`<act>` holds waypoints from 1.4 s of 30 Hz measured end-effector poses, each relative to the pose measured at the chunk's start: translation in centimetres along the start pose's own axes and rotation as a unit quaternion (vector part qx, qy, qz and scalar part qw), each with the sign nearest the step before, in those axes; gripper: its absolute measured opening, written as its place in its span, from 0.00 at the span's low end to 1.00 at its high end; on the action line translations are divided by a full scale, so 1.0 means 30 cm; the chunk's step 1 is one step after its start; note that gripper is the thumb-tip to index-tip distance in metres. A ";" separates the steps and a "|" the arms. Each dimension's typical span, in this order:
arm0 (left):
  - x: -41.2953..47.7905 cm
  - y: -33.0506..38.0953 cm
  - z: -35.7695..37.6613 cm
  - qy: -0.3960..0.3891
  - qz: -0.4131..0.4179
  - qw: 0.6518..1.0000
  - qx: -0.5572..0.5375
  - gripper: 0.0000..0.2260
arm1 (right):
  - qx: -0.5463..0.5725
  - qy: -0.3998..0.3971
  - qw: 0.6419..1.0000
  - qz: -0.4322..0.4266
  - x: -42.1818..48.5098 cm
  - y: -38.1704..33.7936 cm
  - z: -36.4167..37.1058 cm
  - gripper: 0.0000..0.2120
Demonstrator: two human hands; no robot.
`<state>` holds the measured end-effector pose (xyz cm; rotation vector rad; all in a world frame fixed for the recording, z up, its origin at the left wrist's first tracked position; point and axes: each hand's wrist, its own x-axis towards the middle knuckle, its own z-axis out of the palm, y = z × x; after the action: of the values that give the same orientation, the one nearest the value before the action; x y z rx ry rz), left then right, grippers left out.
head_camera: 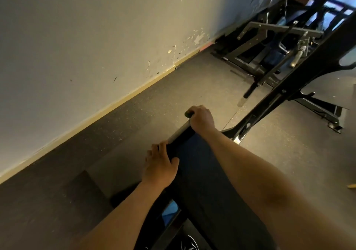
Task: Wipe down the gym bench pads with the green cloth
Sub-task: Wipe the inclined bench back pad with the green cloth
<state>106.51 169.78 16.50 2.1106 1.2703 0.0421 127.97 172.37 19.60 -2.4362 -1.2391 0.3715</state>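
My right hand is curled over the far end of the black bench pad, bunching the green cloth, of which only a sliver shows under my fingers. My left hand grips the pad's left edge, thumb on top. At two o'clock stands a black machine frame against the scuffed wall; grey floor lies between.

Single head view, tilted, looking down close over the bench pad
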 end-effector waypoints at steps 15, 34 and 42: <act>-0.010 0.024 -0.005 0.032 -0.017 0.999 -0.018 0.27 | -0.005 -0.035 0.986 -0.164 -0.098 0.015 0.026 0.15; -0.021 0.013 0.006 0.065 -0.032 0.995 -0.064 0.24 | -0.017 -0.053 0.972 -0.229 -0.192 -0.011 0.024 0.17; -0.004 0.006 0.034 0.100 -0.024 0.992 -0.075 0.22 | 0.030 0.034 0.992 -0.114 -0.087 0.059 0.013 0.14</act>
<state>106.94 169.10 15.84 1.9856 1.3874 0.3254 127.59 169.38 18.63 -2.2085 -1.4360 0.2545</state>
